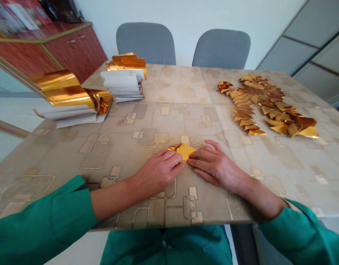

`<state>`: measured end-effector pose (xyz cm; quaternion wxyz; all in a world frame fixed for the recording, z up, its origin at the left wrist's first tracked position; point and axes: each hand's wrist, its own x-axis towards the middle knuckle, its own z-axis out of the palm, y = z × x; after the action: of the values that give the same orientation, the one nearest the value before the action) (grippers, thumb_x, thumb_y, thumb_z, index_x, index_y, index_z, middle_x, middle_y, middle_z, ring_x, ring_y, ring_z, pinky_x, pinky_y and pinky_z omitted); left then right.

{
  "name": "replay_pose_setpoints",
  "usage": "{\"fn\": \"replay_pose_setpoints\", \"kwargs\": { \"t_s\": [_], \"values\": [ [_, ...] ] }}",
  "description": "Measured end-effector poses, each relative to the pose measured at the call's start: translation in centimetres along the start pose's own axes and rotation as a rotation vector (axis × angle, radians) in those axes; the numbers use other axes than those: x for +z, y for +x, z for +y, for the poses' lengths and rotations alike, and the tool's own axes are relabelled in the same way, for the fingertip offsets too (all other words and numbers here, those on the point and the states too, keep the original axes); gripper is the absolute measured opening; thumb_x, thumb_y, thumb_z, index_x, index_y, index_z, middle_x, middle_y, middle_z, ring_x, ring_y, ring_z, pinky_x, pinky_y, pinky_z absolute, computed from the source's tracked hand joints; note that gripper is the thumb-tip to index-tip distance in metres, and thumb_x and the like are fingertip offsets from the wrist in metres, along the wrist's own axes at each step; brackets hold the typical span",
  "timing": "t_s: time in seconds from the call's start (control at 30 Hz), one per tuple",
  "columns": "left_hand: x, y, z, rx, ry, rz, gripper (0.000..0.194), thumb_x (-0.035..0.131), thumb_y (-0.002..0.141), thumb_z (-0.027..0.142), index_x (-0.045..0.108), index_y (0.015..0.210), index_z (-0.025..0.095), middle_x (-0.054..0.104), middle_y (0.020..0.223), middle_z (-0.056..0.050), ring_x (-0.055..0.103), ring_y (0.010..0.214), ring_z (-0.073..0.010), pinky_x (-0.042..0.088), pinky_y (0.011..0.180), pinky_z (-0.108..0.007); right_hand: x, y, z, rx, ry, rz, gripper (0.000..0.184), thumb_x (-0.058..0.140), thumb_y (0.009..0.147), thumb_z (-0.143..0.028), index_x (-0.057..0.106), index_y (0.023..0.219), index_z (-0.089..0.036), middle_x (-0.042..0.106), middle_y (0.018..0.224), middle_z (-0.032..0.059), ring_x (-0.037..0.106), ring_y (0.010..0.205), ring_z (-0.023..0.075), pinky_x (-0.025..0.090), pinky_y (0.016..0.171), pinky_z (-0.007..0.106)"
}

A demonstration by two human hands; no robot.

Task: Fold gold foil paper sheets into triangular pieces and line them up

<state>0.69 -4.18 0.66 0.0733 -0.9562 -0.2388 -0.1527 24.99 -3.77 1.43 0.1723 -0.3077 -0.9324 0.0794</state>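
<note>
Your left hand (158,173) rests low with the fingers together, and your right hand (216,165) comes in from the other side with the fingers slightly spread. Between them, they hold a small piece of folded gold foil paper (183,151) down on the patterned table (175,88), near the table's front edge, with one corner curled up. On the table's far left lie two stacks of white-backed gold foil sheets (125,79), their gold ends curling. On the table's far right, many gold foil triangles (263,103) lie overlapped in two long curving rows. Beyond the table's far edge stand two grey chairs (146,44).
</note>
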Motion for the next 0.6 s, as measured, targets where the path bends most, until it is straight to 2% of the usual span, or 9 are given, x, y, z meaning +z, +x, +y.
{"fn": "replay_pose_setpoints", "kwargs": {
  "t_s": [0.13,0.33,0.43,0.6],
  "values": [
    [-0.5,-0.8,0.3,-0.017,0.017,-0.009,0.022,0.045,0.099,0.014,0.066,0.103,0.010,0.060,0.092,-0.009,0.054,0.090,-0.0241,0.047,0.092,-0.041,0.1,0.0,0.3,-0.014,0.011,0.022,0.022,0.052,0.099,-0.027,0.071,0.110,-0.025,0.072,0.108,0.0040,0.061,0.104,0.0195,0.029,0.111,0.049],
    [-1.2,-1.9,0.4,-0.047,0.012,-0.048,0.024,0.042,0.099,0.013,0.066,0.101,0.010,0.059,0.090,-0.008,0.052,0.086,-0.0221,0.045,0.087,-0.038,0.3,0.3,0.3,-0.013,0.037,0.027,0.019,0.053,0.098,-0.027,0.071,0.105,-0.023,0.071,0.103,0.0051,0.060,0.102,0.0198,0.034,0.105,0.046],
    [-1.2,-0.9,0.2,-0.039,0.046,-0.018,0.026,0.043,0.101,0.016,0.066,0.089,0.013,0.060,0.087,-0.006,0.052,0.084,-0.0211,0.044,0.083,-0.037,0.5,0.7,0.2,-0.006,0.060,0.047,0.019,0.052,0.098,-0.026,0.070,0.101,-0.021,0.069,0.097,0.0060,0.059,0.096,0.0196,0.039,0.097,0.042],
    [-0.9,1.5,-0.3,-0.037,0.136,-0.018,0.020,0.048,0.100,0.019,0.066,0.092,0.015,0.061,0.084,-0.005,0.054,0.084,-0.0208,0.039,0.074,-0.034,1.0,1.1,0.4,0.061,0.144,0.117,0.015,0.051,0.098,-0.021,0.065,0.102,-0.017,0.067,0.090,0.0059,0.059,0.087,0.0187,0.043,0.084,0.036]
  ]
}}
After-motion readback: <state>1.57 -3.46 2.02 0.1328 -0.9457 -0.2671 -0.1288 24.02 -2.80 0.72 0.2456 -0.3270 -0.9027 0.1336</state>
